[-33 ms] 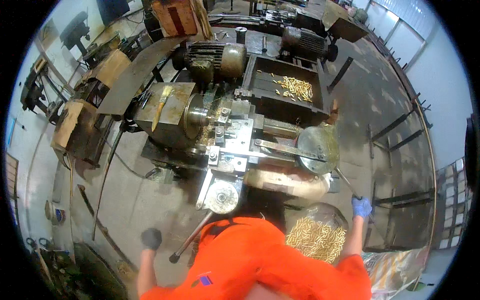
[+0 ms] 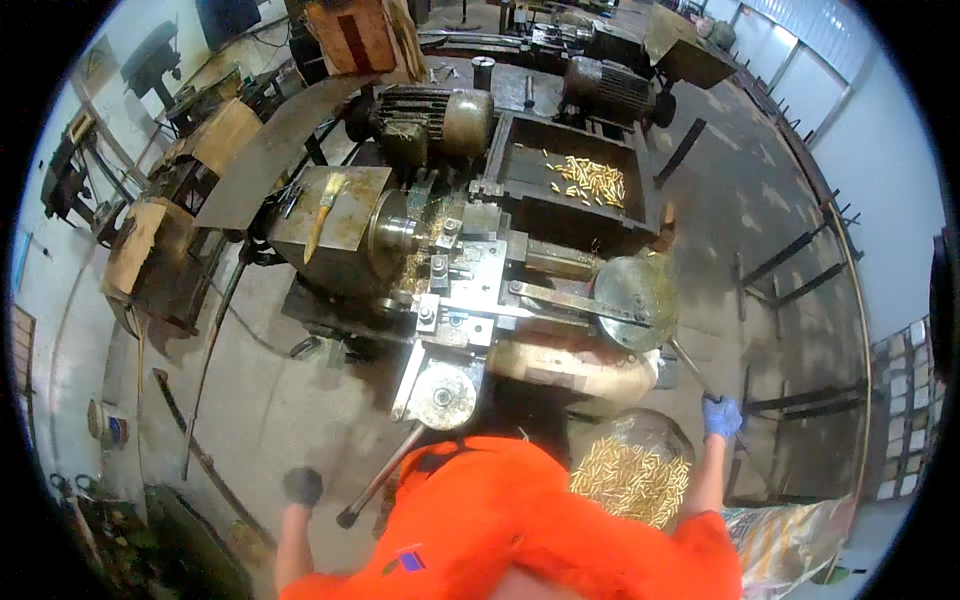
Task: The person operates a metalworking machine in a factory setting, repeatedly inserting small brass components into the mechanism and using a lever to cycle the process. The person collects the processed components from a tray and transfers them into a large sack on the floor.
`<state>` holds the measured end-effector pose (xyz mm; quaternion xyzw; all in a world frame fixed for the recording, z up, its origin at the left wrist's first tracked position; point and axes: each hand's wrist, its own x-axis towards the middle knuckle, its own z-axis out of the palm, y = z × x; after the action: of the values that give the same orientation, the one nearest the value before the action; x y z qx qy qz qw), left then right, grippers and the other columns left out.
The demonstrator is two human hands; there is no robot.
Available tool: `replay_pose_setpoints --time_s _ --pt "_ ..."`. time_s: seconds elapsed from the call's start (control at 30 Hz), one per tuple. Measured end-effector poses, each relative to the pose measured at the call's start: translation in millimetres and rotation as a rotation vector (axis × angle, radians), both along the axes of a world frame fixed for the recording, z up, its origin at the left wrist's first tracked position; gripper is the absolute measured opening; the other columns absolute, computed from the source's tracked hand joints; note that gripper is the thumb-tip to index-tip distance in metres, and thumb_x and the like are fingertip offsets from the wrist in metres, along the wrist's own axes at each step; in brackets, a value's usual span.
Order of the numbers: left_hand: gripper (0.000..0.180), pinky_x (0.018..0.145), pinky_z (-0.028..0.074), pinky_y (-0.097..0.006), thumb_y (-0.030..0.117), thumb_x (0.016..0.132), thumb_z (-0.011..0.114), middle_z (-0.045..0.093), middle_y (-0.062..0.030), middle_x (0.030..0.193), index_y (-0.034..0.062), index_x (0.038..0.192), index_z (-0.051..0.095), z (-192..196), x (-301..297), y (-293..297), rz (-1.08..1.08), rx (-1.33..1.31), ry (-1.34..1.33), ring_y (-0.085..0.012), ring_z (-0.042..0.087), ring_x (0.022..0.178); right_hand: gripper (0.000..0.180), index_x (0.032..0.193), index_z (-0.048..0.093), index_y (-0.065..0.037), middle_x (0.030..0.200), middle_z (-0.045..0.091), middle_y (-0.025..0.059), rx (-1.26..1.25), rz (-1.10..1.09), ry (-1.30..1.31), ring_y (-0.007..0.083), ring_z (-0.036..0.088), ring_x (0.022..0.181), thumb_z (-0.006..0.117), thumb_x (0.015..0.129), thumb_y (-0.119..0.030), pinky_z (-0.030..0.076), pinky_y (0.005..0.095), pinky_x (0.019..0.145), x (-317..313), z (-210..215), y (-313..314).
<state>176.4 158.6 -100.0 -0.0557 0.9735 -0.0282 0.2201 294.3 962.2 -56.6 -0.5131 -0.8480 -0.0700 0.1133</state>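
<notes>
My right hand (image 2: 722, 415), in a blue glove, is wrapped round the end of a long metal lever (image 2: 692, 365). The lever slants up to a round metal disc (image 2: 630, 300) on the right side of a lathe. My left hand (image 2: 302, 487), in a dark glove, hangs over the floor, apart from the machine; its fingers are too blurred to read. Nearest to it is a crank handle (image 2: 380, 475) below a round dial (image 2: 444, 396). The lathe's tool slide (image 2: 470, 270) stands ahead, beside the spindle (image 2: 395, 232). A brush (image 2: 320, 222) lies on the headstock cover.
Small brass-coloured pieces fill a round pan (image 2: 655, 430) near my right forearm, and more lie in a dark metal tray (image 2: 520, 195) behind the lathe. Electric motors (image 2: 468, 122) stand further back. Metal frames (image 2: 810, 395) are at the right; a patterned sack (image 2: 785, 540) lies lower right.
My left hand has dropped very slightly. My right hand stays on the lever, and the machine looks the same.
</notes>
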Motion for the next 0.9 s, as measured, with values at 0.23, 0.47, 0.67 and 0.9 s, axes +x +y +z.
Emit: replay_pose_setpoints --time_s 0.23,0.47,0.67,0.9 --pt "0.034 0.068 0.049 -0.044 0.036 0.077 0.058 0.064 -0.0176 0.077 0.0038 0.072 0.067 -54.1 31.4 -32.8 0.101 0.04 -0.103 -0.0329 0.062 0.074 0.038 0.079 0.069 -0.007 0.078 0.063 0.0209 -0.109 0.046 0.011 0.0405 0.061 0.076 0.06 0.067 -0.043 0.049 0.0437 0.068 7.2 21.5 -2.6" --pt "0.029 0.079 0.048 -0.042 0.036 0.079 0.055 0.066 -0.0111 0.091 0.0122 0.088 0.069 13.7 -54.0 21.9 0.109 0.207 0.144 -0.0308 0.062 0.088 0.044 0.092 0.068 -0.005 0.097 0.064 0.0208 -0.198 -0.216 -0.206 0.0366 0.061 0.092 0.062 0.066 -0.039 0.05 0.041 0.079 88.8 24.8 41.0" --pt "0.037 0.075 0.049 -0.038 0.035 0.077 0.062 0.066 -0.0157 0.096 0.0053 0.098 0.067 40.7 -72.4 74.7 -0.093 0.765 0.031 -0.0294 0.064 0.085 0.039 0.088 0.068 -0.003 0.095 0.064 0.0222 -0.154 -0.286 -0.235 0.0369 0.061 0.092 0.064 0.066 -0.035 0.049 0.0423 0.08 113.3 8.0 68.0" --pt "0.044 0.074 0.048 -0.039 0.046 0.076 0.062 0.065 -0.019 0.09 0.008 0.098 0.067 142.8 -42.5 165.9 -0.21 0.826 -0.191 -0.0319 0.063 0.082 0.039 0.087 0.068 -0.001 0.095 0.064 0.0206 -0.096 -0.234 -0.307 0.0354 0.062 0.09 0.063 0.069 -0.036 0.05 0.0411 0.078 116.2 11.5 59.1"
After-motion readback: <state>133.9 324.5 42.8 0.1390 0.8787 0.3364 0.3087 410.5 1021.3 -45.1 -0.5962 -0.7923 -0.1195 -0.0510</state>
